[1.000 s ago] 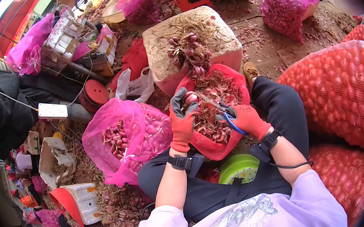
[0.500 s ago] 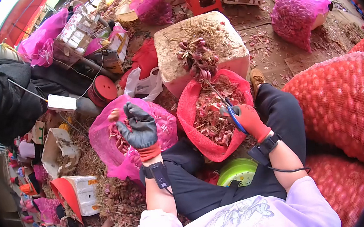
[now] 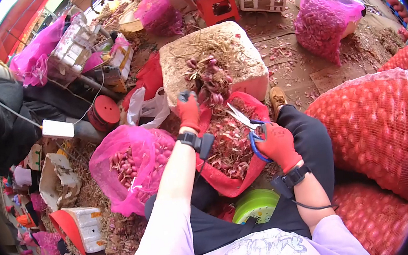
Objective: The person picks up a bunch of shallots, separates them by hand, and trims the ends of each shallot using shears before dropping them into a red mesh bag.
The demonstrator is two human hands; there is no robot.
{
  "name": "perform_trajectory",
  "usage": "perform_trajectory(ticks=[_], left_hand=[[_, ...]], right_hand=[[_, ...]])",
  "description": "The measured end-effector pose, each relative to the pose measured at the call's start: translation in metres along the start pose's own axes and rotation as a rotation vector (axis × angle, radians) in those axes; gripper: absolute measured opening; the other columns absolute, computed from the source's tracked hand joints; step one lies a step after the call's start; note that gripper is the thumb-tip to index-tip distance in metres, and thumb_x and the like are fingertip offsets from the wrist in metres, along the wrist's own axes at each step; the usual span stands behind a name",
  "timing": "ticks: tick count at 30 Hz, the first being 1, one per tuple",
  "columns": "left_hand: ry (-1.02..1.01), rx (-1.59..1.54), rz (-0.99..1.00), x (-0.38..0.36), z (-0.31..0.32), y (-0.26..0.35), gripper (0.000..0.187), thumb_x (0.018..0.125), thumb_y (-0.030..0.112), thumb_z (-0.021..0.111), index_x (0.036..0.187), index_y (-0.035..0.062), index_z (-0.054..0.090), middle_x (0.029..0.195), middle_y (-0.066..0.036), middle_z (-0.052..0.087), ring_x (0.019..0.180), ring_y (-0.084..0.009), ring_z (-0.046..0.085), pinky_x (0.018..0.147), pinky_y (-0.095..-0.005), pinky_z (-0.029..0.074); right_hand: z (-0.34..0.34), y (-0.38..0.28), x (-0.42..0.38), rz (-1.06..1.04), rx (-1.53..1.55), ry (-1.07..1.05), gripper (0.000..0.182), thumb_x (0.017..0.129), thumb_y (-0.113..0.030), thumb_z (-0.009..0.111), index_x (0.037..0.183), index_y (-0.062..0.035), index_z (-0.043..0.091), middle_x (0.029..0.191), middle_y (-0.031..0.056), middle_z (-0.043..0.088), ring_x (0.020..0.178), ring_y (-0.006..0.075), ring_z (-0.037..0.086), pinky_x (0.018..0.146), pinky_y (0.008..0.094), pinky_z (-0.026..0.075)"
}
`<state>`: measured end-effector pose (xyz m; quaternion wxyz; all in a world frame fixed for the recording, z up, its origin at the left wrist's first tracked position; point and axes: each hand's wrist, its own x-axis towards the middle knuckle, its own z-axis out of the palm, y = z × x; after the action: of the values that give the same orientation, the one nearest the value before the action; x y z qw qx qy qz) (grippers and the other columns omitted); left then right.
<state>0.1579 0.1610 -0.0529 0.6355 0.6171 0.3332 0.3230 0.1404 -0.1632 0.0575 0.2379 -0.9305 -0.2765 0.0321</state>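
Observation:
My right hand (image 3: 277,145), in a red glove, holds blue-handled scissors (image 3: 243,117) with the blades parted, pointing up and left toward the shallots. A bunch of purple-red shallots (image 3: 211,81) with dry stalks lies on the front edge of a white foam block (image 3: 176,62). Beside the bunch's left side is my left hand (image 3: 188,111), gloved in red with dark grey fingers. Its fingers are bent away from me, and their grip is hidden. Below the scissors, a red mesh bag (image 3: 229,189) stands open, holding dry skins and trimmings.
A pink mesh bag (image 3: 121,200) with loose shallots stands at my left. A green basin (image 3: 256,203) sits between my legs. Full red net sacks (image 3: 372,123) crowd my right. A red reel (image 3: 105,110) and a white power bank (image 3: 58,129) are at the left.
My left hand has moved right from above the pink bag to the shallot bunch. A bulb in the air beside it is gone from there. The scissors' blades have spread apart.

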Motion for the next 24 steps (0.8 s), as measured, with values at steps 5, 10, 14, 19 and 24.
perform_trajectory(ticks=[5, 10, 14, 19, 24], left_hand=[[0.016, 0.338, 0.186, 0.051, 0.020, -0.029, 0.042, 0.079, 0.018, 0.070, 0.112, -0.0003, 0.052, 0.084, -0.003, 0.061, 0.066, -0.0110, 0.052, 0.058, -0.0276, 0.044], [0.040, 0.470, 0.043, 0.036, 0.013, 0.004, 0.045, 0.071, 0.023, 0.077, 0.105, 0.0035, 0.056, 0.080, -0.011, 0.065, 0.070, -0.0255, 0.061, 0.064, -0.0338, 0.049], [-0.056, 0.001, -0.075, 0.028, 0.000, 0.011, 0.024, 0.084, 0.029, 0.065, 0.095, 0.0088, 0.058, 0.072, 0.000, 0.058, 0.061, -0.0108, 0.055, 0.050, -0.0263, 0.045], [-0.316, -0.477, -0.356, 0.018, -0.014, 0.043, 0.017, 0.093, 0.028, 0.053, 0.097, 0.0122, 0.060, 0.080, 0.001, 0.060, 0.065, -0.0093, 0.056, 0.058, -0.0224, 0.047], [-0.437, -0.224, -0.185, 0.016, -0.026, 0.045, 0.017, 0.090, 0.014, 0.060, 0.106, 0.0112, 0.059, 0.096, 0.001, 0.063, 0.083, -0.0111, 0.062, 0.072, -0.0264, 0.051]], right_hand=[[0.001, 0.008, 0.004, -0.007, -0.058, -0.067, 0.046, 0.075, -0.048, 0.062, 0.091, -0.0057, 0.058, 0.089, 0.0129, 0.062, 0.080, 0.0294, 0.063, 0.068, 0.0392, 0.049], [0.004, 0.009, 0.011, 0.025, -0.021, -0.107, 0.045, 0.075, -0.049, 0.061, 0.091, -0.0065, 0.057, 0.087, 0.0120, 0.063, 0.077, 0.0299, 0.063, 0.067, 0.0396, 0.048], [0.005, 0.008, 0.011, 0.016, 0.016, -0.116, 0.045, 0.076, -0.048, 0.062, 0.091, -0.0056, 0.058, 0.084, 0.0131, 0.063, 0.076, 0.0306, 0.063, 0.067, 0.0399, 0.048], [0.009, 0.000, 0.018, 0.078, 0.390, -0.266, 0.044, 0.079, -0.045, 0.062, 0.094, -0.0036, 0.060, 0.071, 0.0106, 0.059, 0.068, 0.0260, 0.062, 0.066, 0.0376, 0.048], [0.027, -0.021, 0.073, 0.351, 1.178, -0.747, 0.032, 0.085, -0.036, 0.061, 0.099, -0.0067, 0.063, 0.060, -0.0021, 0.050, 0.053, 0.0087, 0.055, 0.048, 0.0251, 0.045]])
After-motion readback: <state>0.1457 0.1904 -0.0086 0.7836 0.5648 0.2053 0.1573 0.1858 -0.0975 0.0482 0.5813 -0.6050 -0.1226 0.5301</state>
